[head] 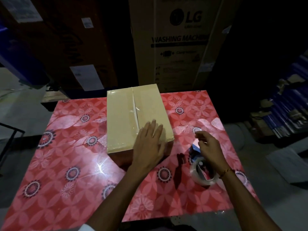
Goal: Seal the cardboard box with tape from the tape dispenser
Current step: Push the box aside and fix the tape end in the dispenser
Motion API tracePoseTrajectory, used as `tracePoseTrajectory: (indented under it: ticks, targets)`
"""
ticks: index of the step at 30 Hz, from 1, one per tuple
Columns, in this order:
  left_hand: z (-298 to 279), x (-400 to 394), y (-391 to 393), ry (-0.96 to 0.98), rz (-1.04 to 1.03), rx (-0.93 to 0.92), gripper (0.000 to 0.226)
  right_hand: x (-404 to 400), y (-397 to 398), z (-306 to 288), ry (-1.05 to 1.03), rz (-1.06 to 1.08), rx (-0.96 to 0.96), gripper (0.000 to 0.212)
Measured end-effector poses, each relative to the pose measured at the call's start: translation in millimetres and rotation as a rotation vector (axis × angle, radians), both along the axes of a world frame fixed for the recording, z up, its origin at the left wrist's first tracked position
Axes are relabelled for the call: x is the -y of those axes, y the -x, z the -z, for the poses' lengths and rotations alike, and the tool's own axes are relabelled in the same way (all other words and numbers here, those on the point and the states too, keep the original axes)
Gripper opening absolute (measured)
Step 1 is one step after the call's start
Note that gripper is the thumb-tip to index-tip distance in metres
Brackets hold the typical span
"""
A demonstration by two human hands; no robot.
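The left hand [148, 144] is lying flat and spread on the near right corner of the cardboard box [136, 119], grasping nothing; the right hand [208, 147] is hovering loosely curled, empty, just over the tape dispenser [202, 170], so it's nearer; the seam is running away from me

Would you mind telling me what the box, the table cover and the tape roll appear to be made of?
The box looks like tan cardboard, with glossy clear tape along its seam. The table cover seems to be glossy plastic sheeting, as it shows a bright glare. The tape roll looks like translucent clear plastic film.
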State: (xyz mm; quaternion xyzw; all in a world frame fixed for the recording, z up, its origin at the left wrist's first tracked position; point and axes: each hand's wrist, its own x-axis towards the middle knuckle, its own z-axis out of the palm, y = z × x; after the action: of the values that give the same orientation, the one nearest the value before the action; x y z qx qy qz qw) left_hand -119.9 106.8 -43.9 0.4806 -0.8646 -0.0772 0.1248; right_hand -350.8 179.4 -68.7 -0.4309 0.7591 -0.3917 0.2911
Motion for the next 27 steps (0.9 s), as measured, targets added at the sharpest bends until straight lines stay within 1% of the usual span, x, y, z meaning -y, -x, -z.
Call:
tracePoseTrajectory:
  ticks: [2, 4, 7, 9, 11, 14, 17, 20, 22, 24, 25, 27]
  targets:
    - [9, -3, 7, -0.015, 0.017, 0.056, 0.062, -10, 13, 9, -0.078, -0.025, -0.125, 0.041]
    - [15, -4, 8, 0.017, 0.018, 0.109, 0.063, -18, 25, 20, -0.214, -0.132, -0.230, 0.047]
    - [20, -2, 4, 0.073, 0.034, 0.156, 0.063, -27, 39, 37, -0.437, -0.298, -0.294, 0.065]
    - [19, 2, 1, 0.093, 0.047, 0.178, 0.063, -31, 41, 46, -0.501, -0.353, -0.319, 0.068]
    - [19, 6, -5, 0.105, 0.063, 0.198, 0.064, -34, 40, 53, -0.500, -0.333, -0.363, 0.065]
    - [22, 12, -19, 0.106, 0.087, 0.237, 0.064, -38, 38, 62, -0.458, -0.252, -0.413, 0.053]
    - [23, 19, -35, 0.109, 0.118, 0.270, 0.067, -40, 38, 66, -0.414, -0.237, -0.434, 0.042]
    - [21, 23, -49, 0.105, 0.157, 0.226, 0.064, -43, 36, 57, -0.293, -0.194, -0.316, 0.026]
    - [14, 25, -52, 0.046, 0.185, 0.105, 0.060, -45, 31, 49, -0.192, -0.159, -0.112, 0.025]
    - [7, 31, -55, -0.018, 0.171, -0.027, 0.055, -40, 22, 41, -0.117, -0.135, 0.093, 0.014]
    - [5, 36, -58, -0.021, 0.144, -0.048, 0.054, -35, 17, 35, -0.080, -0.136, 0.164, 0.013]
    - [3, 47, -66, 0.019, 0.078, -0.024, 0.052, -22, 5, 20, -0.018, -0.165, 0.261, 0.019]
